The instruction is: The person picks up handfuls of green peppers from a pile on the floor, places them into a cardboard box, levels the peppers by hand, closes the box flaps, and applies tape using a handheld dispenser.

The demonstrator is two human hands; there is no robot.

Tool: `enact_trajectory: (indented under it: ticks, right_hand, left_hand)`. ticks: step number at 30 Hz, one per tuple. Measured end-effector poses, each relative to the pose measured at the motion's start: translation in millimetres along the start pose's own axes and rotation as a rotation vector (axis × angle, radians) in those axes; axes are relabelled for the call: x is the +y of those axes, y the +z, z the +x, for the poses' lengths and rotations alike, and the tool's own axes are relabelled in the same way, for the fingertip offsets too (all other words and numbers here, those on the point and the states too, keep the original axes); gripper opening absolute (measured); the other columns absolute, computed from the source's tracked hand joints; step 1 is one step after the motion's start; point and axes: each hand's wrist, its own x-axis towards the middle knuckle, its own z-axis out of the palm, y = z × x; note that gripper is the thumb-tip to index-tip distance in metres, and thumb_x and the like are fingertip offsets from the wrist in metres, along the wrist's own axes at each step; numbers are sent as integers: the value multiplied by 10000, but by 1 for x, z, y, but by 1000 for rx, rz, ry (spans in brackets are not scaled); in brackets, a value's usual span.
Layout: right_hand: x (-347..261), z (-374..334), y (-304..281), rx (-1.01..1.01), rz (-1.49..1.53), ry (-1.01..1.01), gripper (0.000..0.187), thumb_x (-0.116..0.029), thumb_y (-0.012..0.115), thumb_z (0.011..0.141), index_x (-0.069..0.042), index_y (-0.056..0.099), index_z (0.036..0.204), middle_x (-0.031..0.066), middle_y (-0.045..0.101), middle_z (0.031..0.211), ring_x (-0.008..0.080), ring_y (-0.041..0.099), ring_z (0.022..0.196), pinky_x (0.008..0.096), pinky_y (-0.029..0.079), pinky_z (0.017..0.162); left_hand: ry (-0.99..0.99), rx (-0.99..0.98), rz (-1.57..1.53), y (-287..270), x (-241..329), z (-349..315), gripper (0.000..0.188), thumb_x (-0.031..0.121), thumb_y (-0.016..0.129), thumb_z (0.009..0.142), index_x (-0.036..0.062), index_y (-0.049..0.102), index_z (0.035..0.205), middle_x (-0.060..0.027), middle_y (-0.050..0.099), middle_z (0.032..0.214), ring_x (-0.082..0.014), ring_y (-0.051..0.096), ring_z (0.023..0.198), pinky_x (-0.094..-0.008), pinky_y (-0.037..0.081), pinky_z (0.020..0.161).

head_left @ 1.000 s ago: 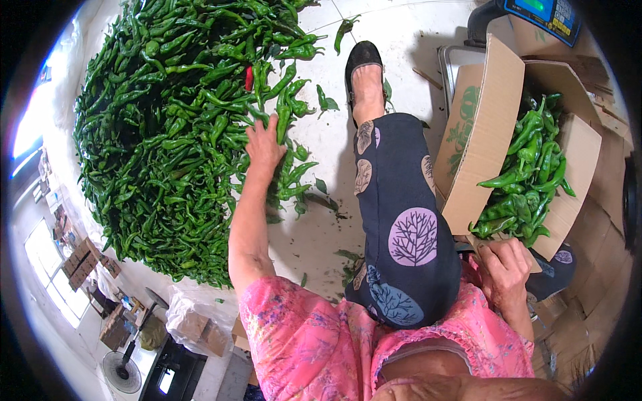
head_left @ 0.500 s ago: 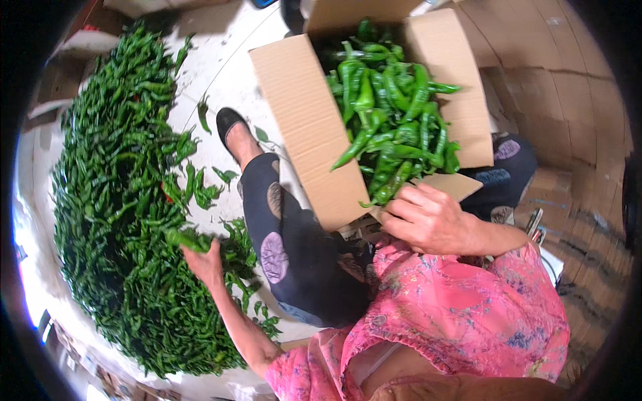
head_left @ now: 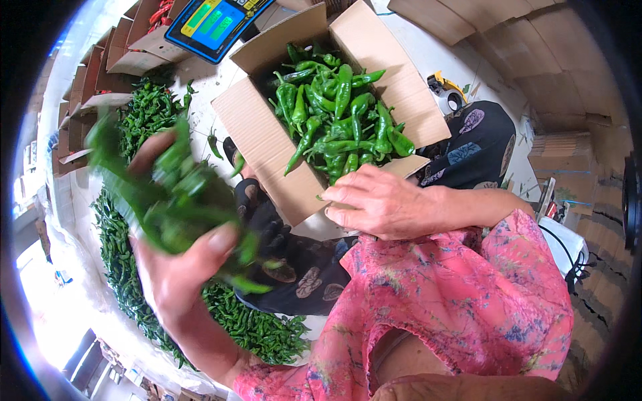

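My left hand (head_left: 175,271) is raised, its fingers round a bunch of green peppers (head_left: 180,200) smeared by motion. Below it on the floor spreads a long heap of green peppers (head_left: 257,331). In front of me an open cardboard box (head_left: 251,150) is filled with more green peppers (head_left: 334,110), several of them poking over its rim. At the box's near side my right hand (head_left: 384,200) is closed with bent fingers over the near flap (head_left: 409,166). Its fingertips are partly hidden, and a small green tip shows beside them.
A scale display (head_left: 217,27) with a lit screen stands beyond the box. Open cartons (head_left: 134,60), one with red peppers (head_left: 160,15), line the far left. A yellow and white tape roll (head_left: 449,97) lies right of the box, and cardboard (head_left: 521,53) is at the right.
My left hand has risen from the heap, now with a bunch of peppers in it. The right hand stays at the box's near side. The view has shifted, bringing the scale display in.
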Motion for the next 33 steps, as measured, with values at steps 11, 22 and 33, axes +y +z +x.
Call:
enact_trajectory:
  ticks: [11,22,33]
  right_hand:
    - [105,-25,-77,162,-72,410,424,-154,711,866,-16,591,1248,231,545,1310,429,580,1161,465,488,997]
    - [125,-23,-77,111,-3,593,428,-159,714,883,-71,601,1286,160,525,1428,370,551,1280,426,457,1062]
    - [143,-34,-85,133,-87,753,501,-151,700,879,-48,564,1350,176,504,1450,362,515,1325,420,410,1111]
  left_hand:
    - [-73,-12,41,63,-77,77,637,221,671,947,-24,432,1485,-208,494,1482,-278,561,1288,-362,566,910]
    - [-204,120,107,8,-117,48,511,250,665,958,11,556,1396,-116,622,1339,-209,617,1193,-340,499,980]
    - [-181,267,207,-9,-135,59,749,240,649,899,-14,340,1533,-223,416,1533,-306,492,1345,-398,418,1098]
